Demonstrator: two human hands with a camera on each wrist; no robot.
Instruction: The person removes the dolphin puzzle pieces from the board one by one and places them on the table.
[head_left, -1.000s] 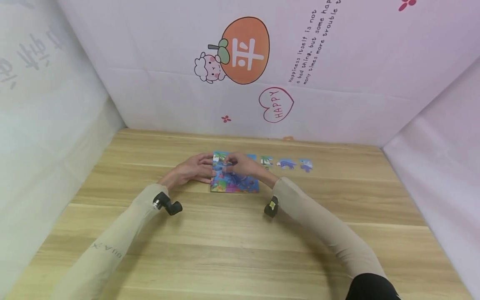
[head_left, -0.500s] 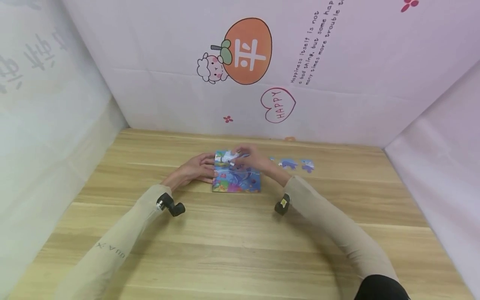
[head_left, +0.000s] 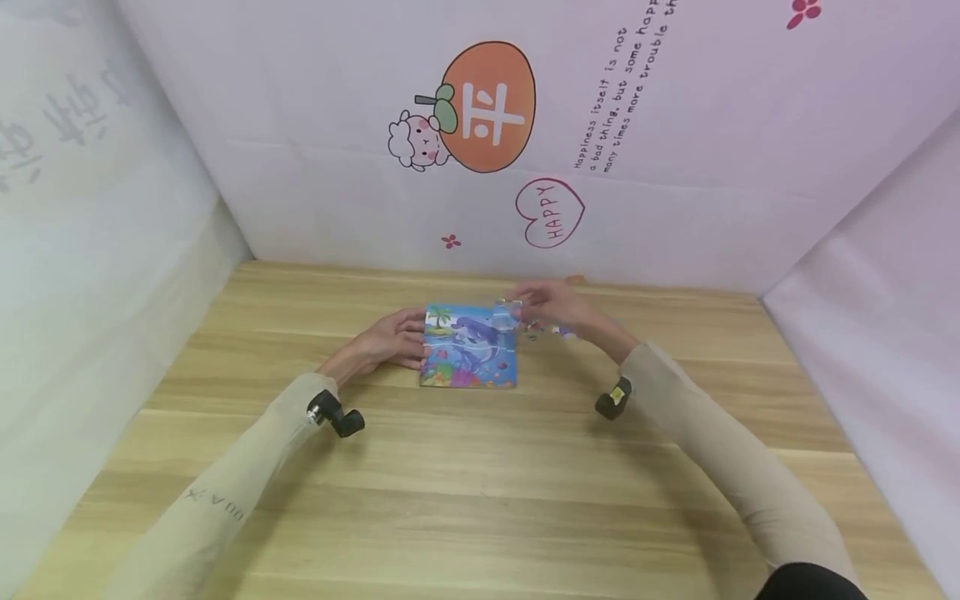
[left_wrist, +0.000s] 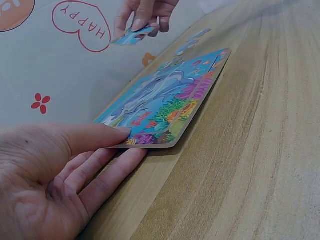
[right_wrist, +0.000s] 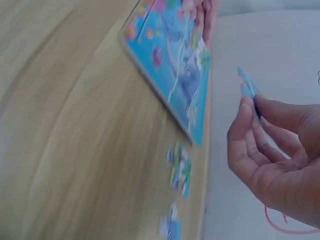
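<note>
A jigsaw board point(head_left: 468, 354) with a dolphin and coral picture lies on the table. My left hand point(head_left: 386, 340) holds its left edge; the left wrist view has the thumb point(left_wrist: 102, 136) on top and other fingers underneath, that corner slightly raised. Above the board's upper right side, my right hand point(head_left: 558, 306) pinches a light-blue jigsaw piece point(right_wrist: 248, 86) between thumb and fingertips. The same piece point(left_wrist: 133, 36) hangs apart from the board in the left wrist view. The right wrist view is partly blurred.
Loose jigsaw pieces lie right of the board, among them one with a palm tree point(right_wrist: 181, 171) and a bluish one point(right_wrist: 171, 227). The right hand hides some of them from the head view. A printed white cloth wall point(head_left: 337, 192) rises behind the wooden table point(head_left: 450, 475).
My right hand has gone from the board's upper left part to its upper right side, lifting the jigsaw piece along. My left hand has kept its hold on the board's edge.
</note>
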